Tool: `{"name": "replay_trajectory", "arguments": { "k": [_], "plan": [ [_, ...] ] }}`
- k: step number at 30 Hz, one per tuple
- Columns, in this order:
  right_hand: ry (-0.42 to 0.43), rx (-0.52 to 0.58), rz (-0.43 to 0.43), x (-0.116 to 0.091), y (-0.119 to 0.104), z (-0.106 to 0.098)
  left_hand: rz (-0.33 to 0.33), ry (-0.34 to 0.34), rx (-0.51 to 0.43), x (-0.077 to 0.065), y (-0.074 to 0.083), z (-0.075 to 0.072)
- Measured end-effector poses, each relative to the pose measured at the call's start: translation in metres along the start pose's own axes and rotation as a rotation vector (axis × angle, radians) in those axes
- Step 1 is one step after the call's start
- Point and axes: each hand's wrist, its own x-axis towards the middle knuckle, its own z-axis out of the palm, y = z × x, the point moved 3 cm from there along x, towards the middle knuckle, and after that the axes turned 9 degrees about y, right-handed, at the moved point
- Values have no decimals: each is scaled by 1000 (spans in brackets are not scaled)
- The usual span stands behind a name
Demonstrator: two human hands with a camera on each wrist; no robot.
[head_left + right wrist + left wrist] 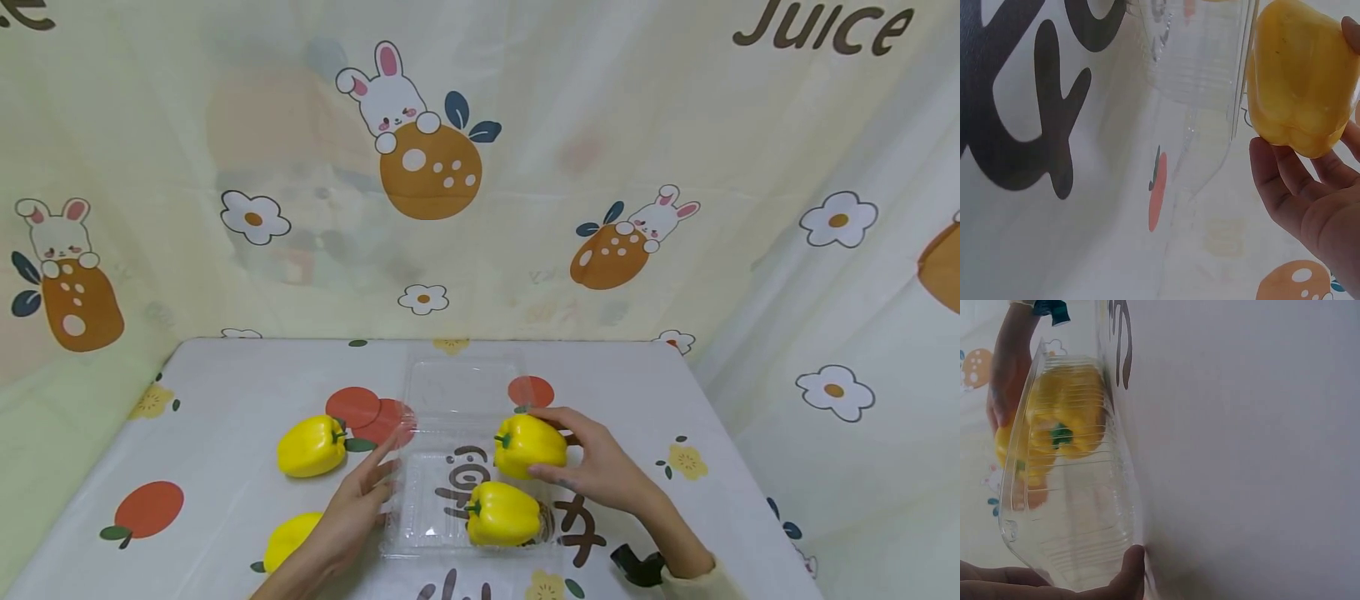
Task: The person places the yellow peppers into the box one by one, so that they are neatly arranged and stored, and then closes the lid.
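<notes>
- Yellow pepper [529,447] is grasped between the right hand's [606,467] thumb and fingers, over the clear container [431,500]
- Left hand's [354,510] uncurled fingers touch the container's left side
- Second pepper [504,514] sits inside
- Third pepper [310,447] and fourth pepper [288,537] lie left, on printed tablecloth [232,442]

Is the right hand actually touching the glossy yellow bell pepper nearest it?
Touching. The right wrist view shows the right hand with fingertips against the yellow bell pepper.

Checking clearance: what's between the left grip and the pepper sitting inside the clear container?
In the head view, only parts of the clear container lie between the left grip and that pepper: its left wall, then bare floor.
</notes>
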Motion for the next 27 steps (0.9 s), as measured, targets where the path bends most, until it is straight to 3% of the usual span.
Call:
{"name": "replay_trajectory", "arguments": {
  "k": [27],
  "plan": [
    [-14, -2, -60, 6, -5, 17, -23, 9, 16, 3, -2, 1]
  ]
}}
